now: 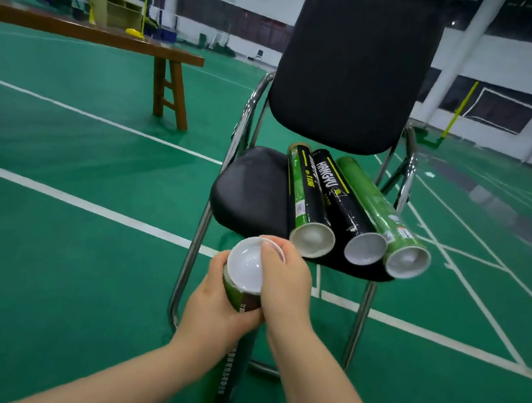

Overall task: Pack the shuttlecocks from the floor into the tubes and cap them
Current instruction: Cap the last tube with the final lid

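My left hand (213, 308) grips a green and black shuttlecock tube (241, 298) just below its top, in front of the chair. A white cap (247, 264) sits on the tube's end, and my right hand (285, 277) holds it by the rim with fingers curled over the far edge. Three more tubes lie side by side on the black chair seat (252, 189): a green-black one (306, 199), a black one (341, 200) and a light green one (377, 208), their white ends facing me. No shuttlecocks show on the floor.
The chair has chrome legs (189, 259) and a tall black backrest (355, 61). A wooden bench (94, 34) stands at the left on the green court floor (68, 244). Net posts and a yellow cabinet (120, 11) are far behind.
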A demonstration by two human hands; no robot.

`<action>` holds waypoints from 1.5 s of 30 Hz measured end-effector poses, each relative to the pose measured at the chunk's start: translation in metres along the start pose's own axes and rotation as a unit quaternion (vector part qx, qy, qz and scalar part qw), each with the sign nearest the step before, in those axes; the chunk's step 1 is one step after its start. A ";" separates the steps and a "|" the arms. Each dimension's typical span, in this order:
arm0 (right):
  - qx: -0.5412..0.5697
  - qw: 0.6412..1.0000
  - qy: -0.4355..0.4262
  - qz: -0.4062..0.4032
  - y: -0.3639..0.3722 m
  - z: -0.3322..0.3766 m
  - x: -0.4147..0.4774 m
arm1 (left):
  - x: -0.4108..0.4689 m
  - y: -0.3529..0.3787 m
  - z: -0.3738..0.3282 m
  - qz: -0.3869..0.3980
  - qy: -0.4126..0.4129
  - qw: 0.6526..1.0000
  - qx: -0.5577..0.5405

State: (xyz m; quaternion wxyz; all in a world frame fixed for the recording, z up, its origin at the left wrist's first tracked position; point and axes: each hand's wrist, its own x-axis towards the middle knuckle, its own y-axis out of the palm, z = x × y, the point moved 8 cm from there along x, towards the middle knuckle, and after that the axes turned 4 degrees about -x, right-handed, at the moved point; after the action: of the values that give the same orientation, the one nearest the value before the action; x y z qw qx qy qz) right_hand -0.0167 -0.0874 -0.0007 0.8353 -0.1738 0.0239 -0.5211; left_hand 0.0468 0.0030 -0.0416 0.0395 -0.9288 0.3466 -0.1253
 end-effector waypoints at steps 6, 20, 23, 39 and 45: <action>0.055 0.992 0.114 -0.022 -0.031 -0.041 -0.048 | -0.049 0.014 -0.008 0.065 0.010 0.998 0.016; 0.036 0.988 0.145 0.043 -0.053 -0.051 -0.098 | -0.112 0.030 0.001 0.013 -0.012 0.997 -0.070; 0.064 0.983 0.158 0.065 -0.053 -0.052 -0.099 | -0.113 0.030 0.000 0.031 -0.002 0.998 -0.062; 0.144 0.971 0.184 0.057 -0.032 -0.061 -0.098 | -0.096 0.021 0.017 -0.078 -0.227 0.919 -0.311; 0.154 0.971 0.179 0.047 -0.041 -0.063 -0.097 | -0.098 0.027 0.016 -0.074 -0.234 0.914 -0.323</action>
State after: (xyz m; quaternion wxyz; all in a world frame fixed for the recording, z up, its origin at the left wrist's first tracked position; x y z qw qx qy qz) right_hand -0.1103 -0.0352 -0.0605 0.8575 0.0538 0.1004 -0.5017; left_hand -0.0374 0.0465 -0.0819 -0.1923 -0.9166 0.2792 0.2121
